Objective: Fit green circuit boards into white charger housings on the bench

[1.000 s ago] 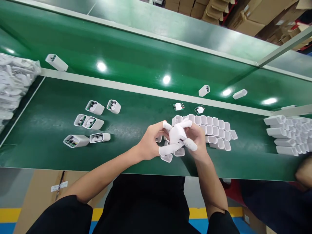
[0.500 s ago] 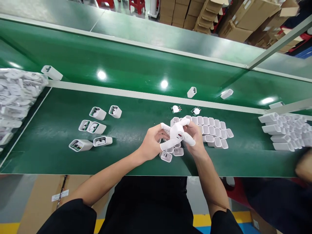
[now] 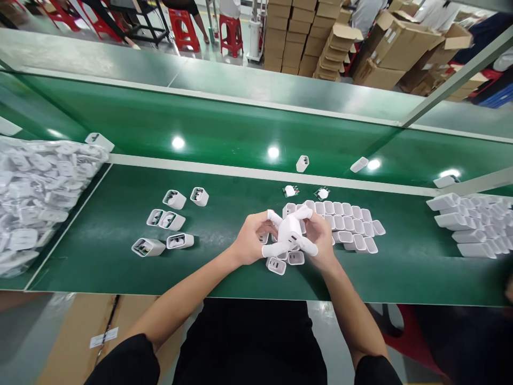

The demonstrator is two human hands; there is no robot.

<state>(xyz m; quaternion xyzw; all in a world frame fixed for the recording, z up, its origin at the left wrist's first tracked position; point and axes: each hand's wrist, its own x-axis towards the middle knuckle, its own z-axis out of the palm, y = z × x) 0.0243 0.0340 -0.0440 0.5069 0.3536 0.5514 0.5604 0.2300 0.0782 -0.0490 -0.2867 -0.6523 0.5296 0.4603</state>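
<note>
Between my two hands is a white charger housing [image 3: 289,231], its end with dark port slots facing me. My left hand [image 3: 253,239] pinches its left side, with white covers on the thumb and fingertip. From the right, my right hand [image 3: 319,238] grips the same housing with covered fingertips. Right under my hands lie white open housings [image 3: 276,266], partly hidden by them. More empty housings [image 3: 352,223] stand in rows just right of my right hand. Two small green circuit boards [image 3: 290,191] with white round parts lie beyond the hands.
Several housings with circuit boards inside [image 3: 175,220] lie on the green bench [image 3: 224,214] at left. A clear bag of white parts [image 3: 36,198] fills the far left. Stacked housings [image 3: 468,224] stand at right. A raised ledge [image 3: 224,168] runs along the back.
The camera view has tilted up, so more of the floor and stools behind the bench shows. The housing is tipped slightly differently between my fingers; both hands keep their hold.
</note>
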